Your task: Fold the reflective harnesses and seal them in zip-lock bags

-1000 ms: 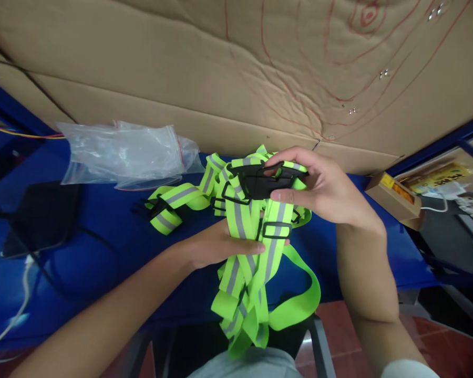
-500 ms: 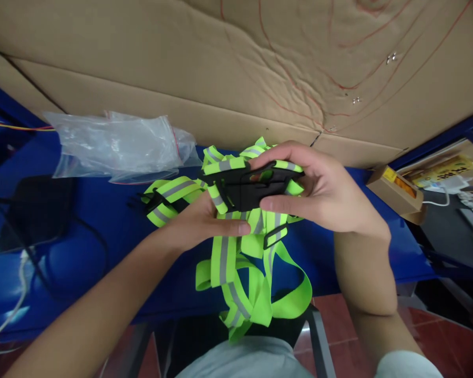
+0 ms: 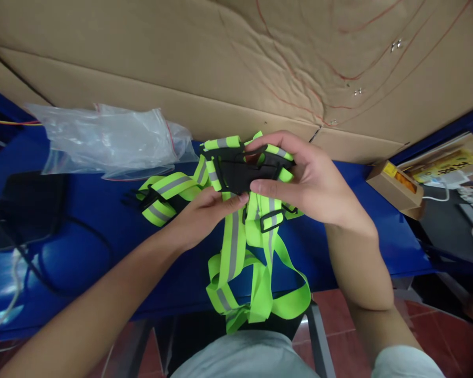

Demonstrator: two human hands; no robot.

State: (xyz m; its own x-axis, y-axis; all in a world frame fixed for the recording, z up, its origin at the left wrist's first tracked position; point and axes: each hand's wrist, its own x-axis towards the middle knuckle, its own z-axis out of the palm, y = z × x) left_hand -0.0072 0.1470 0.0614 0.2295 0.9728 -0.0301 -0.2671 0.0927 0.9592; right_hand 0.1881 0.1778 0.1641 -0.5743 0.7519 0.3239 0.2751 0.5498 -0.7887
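A neon-green reflective harness with grey stripes is bunched in front of me, its loops hanging over the table's front edge. At its centre is a flat black plastic piece with strap ends threaded through its slots. My right hand pinches this piece from the right, thumb across its front and fingers behind. Below it, my left hand is closed on the straps near the lower left corner; some of its fingers are hidden. A black strap slider hangs under the right thumb. Another black buckle lies to the left on a strap.
Clear plastic bags lie at the back left of the blue table. A black device with cables is at far left. A small cardboard box stands at right. A cardboard panel rises behind.
Both hands have raised the black plastic piece slightly and shifted it a little left. My left thumb has moved up closer to its lower edge. The hanging loops have swung slightly.
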